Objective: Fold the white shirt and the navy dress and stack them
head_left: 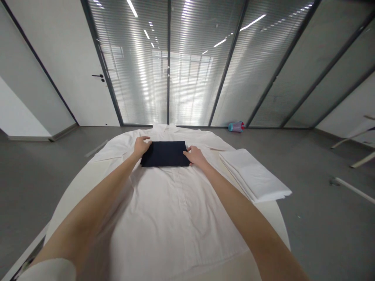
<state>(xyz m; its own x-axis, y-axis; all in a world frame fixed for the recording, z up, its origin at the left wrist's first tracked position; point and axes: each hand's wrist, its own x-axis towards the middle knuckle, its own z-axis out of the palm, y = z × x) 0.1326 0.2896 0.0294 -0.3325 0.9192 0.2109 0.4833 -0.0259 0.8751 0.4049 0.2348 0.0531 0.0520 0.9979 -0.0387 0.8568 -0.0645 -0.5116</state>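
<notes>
Left hand [142,146], right hand [195,155] pinch dark panel [164,154] by ends; we're apparently positioning it over white shirt [158,207]; next likely calls for squaring.

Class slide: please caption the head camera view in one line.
Left hand and right hand at either side of a dark panel over a white shirt spread on a table.

Room to pass lies over the near shirt [164,210], between the forearms [96,207]; left hand [142,146] and right hand [195,155] bracket the dark panel [165,153]; folded white cloth [254,173] obstructs the right.
</notes>
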